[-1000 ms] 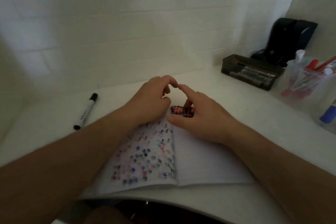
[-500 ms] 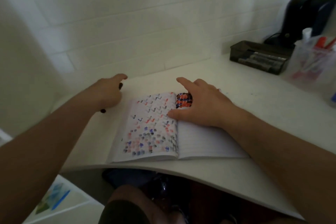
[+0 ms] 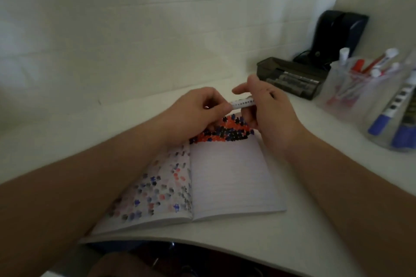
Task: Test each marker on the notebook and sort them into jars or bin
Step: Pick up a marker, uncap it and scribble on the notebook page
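Note:
An open notebook lies on the white desk, its left page and the top of its right page covered in red, blue and black marks. Above its top edge both hands hold one white marker level. My left hand grips the marker's left end. My right hand wraps the right part of the barrel, which is hidden in the fingers. A clear jar with red markers and a clear jar with blue markers stand at the right.
A dark tray with several dark markers sits at the back right, in front of a black device. The desk's front edge curves just below the notebook. A white brick wall closes the back.
My left hand went out to the marker lying at the left and brought it over the notebook's top. My right hand lifted off the page and took hold of the marker too.

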